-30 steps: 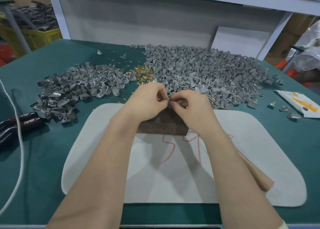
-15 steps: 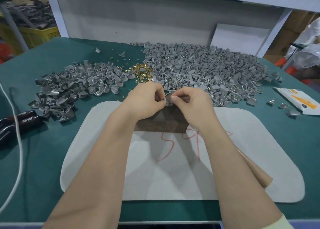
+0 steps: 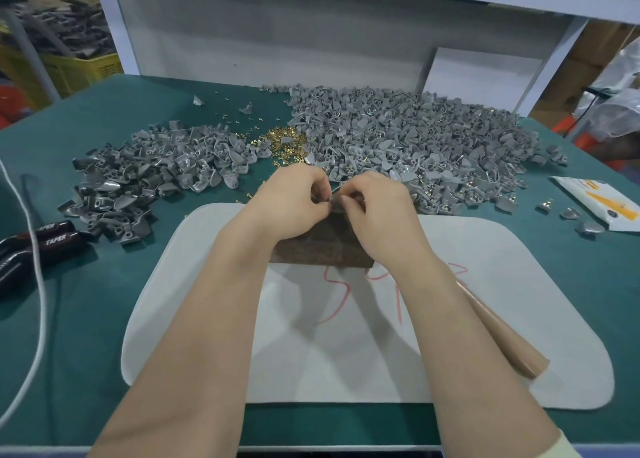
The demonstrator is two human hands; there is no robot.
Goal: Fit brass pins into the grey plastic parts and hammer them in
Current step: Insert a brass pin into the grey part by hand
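Carrying everything, the green-covered table (image 3: 104, 319) has a white mat (image 3: 519, 319) with a red scrawl lying at its near middle. Beyond the mat, to the right, spreads a big heap of grey plastic parts (image 3: 415, 138); a smaller heap (image 3: 145, 170) of the same parts lies to the left. Both forearms reach over the mat, and the left hand (image 3: 294, 197) and right hand (image 3: 377, 204) meet fingertip to fingertip above the far edge of a dark brown block (image 3: 322, 246) that sits on the mat. A tan wooden handle (image 3: 502, 333) lies on the mat beside the right forearm, its far end hidden. At the left edge a black tool marked TAPER (image 3: 52, 239) is crossed by a white cable (image 3: 38, 301). Between the two heaps sits a small pile of brass pins (image 3: 287, 142). Each hand's grip is narrow, fingers curled, pinching one grey part (image 3: 334, 199) between them just above the block; whether a pin is in it cannot be told.
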